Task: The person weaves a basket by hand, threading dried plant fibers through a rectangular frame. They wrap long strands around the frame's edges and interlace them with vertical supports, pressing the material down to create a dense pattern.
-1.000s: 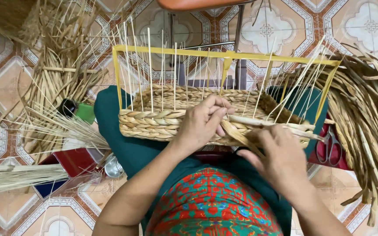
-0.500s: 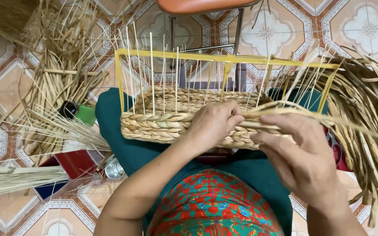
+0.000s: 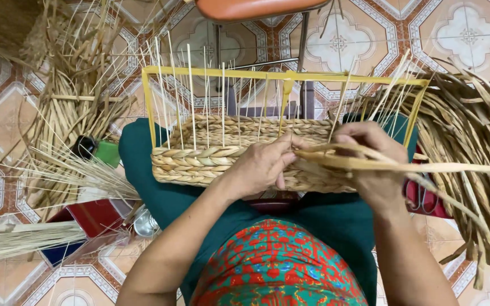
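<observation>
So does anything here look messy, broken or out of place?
Nothing looks damaged. The woven basket sits level on the lap, with the left hand on its wall and the right hand gripping a flat reed strand. Loose reeds lie scattered untidily across the floor.

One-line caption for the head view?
Left hand steadies a half-woven basket on a yellow frame while right hand pulls a straw strand.

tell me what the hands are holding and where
The right hand grips flat straw strands near their woven end at the basket. The left hand presses on the basket's front wall.
</observation>
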